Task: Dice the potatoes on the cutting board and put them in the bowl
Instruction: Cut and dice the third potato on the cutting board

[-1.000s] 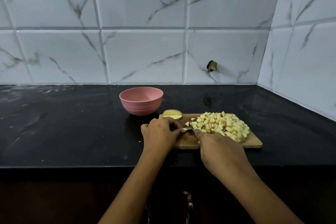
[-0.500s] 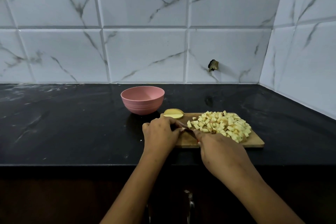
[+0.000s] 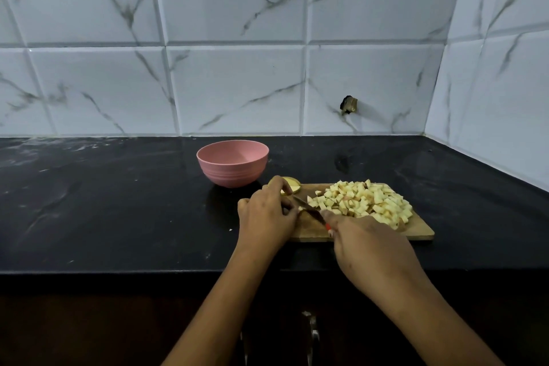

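A wooden cutting board [image 3: 416,232] lies near the front edge of a black worktop [image 3: 118,202], right of centre. Diced potato [image 3: 365,202] is heaped on the board's right half. At its left end, the left hand [image 3: 267,217] curls its grip over a small, mostly hidden potato piece [image 3: 301,208]. The right hand [image 3: 368,244] has its grip wrapped round a knife [image 3: 309,207], blade against that piece. A potato half [image 3: 292,186] sits at the board's far left corner, with a pink bowl [image 3: 233,169] just behind.

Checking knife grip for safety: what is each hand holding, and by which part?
The right hand grips the knife by its handle. The left hand curls its fingers down beside the blade; what they hold, if anything, is hidden.
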`<state>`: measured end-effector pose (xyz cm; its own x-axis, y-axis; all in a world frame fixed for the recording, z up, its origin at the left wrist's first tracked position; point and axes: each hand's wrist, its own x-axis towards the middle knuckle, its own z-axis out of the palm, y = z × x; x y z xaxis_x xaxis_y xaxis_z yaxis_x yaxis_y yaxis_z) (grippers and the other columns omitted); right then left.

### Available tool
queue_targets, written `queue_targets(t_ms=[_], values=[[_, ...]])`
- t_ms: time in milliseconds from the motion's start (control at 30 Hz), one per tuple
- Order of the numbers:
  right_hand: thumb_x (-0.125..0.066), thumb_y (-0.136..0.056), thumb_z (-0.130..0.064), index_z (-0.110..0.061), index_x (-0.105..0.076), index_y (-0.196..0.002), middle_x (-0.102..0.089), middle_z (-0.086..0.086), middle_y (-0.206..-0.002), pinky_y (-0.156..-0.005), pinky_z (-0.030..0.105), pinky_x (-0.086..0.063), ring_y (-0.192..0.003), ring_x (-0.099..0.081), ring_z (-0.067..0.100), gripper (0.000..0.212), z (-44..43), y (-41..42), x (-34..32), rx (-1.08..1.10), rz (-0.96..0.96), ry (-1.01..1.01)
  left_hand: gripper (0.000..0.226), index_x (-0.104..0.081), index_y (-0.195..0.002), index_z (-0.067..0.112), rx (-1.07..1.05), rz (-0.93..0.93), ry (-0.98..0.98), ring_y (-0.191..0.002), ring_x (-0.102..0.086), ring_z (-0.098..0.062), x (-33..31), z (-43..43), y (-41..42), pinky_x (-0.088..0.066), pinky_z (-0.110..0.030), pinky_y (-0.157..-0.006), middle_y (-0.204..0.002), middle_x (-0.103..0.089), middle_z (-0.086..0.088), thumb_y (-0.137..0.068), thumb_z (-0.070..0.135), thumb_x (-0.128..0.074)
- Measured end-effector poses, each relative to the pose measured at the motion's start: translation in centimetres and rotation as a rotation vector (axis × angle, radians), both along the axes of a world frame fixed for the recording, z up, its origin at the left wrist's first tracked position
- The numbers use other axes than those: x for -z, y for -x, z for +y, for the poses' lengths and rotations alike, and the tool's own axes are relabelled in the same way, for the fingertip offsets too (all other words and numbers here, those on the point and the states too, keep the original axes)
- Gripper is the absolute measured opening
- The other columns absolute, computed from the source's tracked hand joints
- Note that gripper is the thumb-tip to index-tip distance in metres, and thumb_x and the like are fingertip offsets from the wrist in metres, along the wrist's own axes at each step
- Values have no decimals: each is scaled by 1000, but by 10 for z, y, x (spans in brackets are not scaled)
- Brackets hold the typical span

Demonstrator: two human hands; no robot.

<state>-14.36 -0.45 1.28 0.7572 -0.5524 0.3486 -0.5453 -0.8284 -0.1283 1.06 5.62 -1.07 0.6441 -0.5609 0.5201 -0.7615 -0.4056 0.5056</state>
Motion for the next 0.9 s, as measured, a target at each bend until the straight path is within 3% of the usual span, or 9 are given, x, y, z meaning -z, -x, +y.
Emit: queue_targets(t_ms=[200,333,533,800,900], values=[[-44,-99,-14,-37,-25,-149,-61,-5,-104,-57,26,-40,-74,-49,11,58,-3,-8,0,9,62,-24,23,-43,-102,27,11,-10,26,-96,-58,-12,4,-3,-3,-29,-34,-80,-89,-68,10,-85,28,-58],[-44,-99,-16,-36,-24,-149,-50,-7,-87,-49,23,-34,-68,-46,10,57,1,-2,2,-9,67,13,22,-43,-104,26,-24,-42,22,-95,-58,-13,4,-3,-2,-31,-34,-80,-90,-66,9,-86,28,-56],[-37,-102,-20,-37,-26,-149,-61,-7,-101,-57,24,-42,-74,-54,8,51,-9,12,-3,54,6,-2,22,-44,-104,28,-6,11,-13,-100,-55,-11,0,-7,-4,-26,-33,-79,-90,-66,11,-86,27,-57],[-30,-104,-31,-40,-33,-146,-58,-11,-85,-48,20,-35,-61,-49,3,43,-18,17,-10,32,-109,-122,27,-43,-112,35,96,103,-156,-111,-43,-11,-16,-20,-16,-22,-36,-84,-107,-66,15,-91,19,-47],[-32,-103,-35,-44,-36,-143,-63,-14,-101,-61,21,-49,-76,-57,2,41,-9,11,-8,-73,-89,-188,33,-49,-111,35,-4,124,-68,-110,-44,-14,-20,-14,-29,-22,-35,-83,-108,-62,16,-91,9,-45]])
